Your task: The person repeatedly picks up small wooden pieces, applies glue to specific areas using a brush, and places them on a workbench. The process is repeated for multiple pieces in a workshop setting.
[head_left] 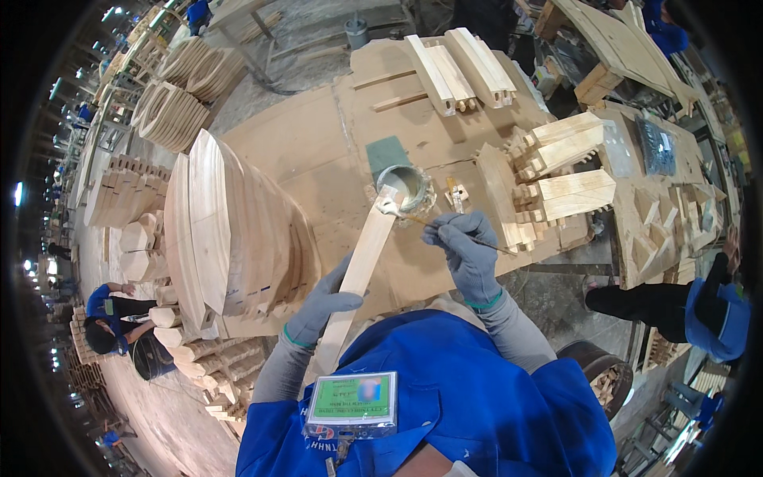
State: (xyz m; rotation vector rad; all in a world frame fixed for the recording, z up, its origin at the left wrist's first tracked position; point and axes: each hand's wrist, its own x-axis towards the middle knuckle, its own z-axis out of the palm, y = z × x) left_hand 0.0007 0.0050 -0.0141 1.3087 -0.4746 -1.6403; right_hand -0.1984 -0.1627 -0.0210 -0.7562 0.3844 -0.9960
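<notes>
A long pale wooden slat [362, 270] is held slanted above the cardboard-covered workbench [302, 143], its glue-smeared upper end [389, 203] just over a round glue pot [404, 184]. The slat is gripped near its lower half by the gloved left hand [320, 306]. A thin brush [461, 232] is pinched in the gloved right hand [469, 250], its tip near the slat's end. Curved wooden panels [230, 230] are stacked to the left, finger-jointed blocks [556, 171] to the right.

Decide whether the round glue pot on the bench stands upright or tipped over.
Upright. The glue pot shows its open round mouth facing up on the workbench, pale glue inside, by the wooden slat's end.
</notes>
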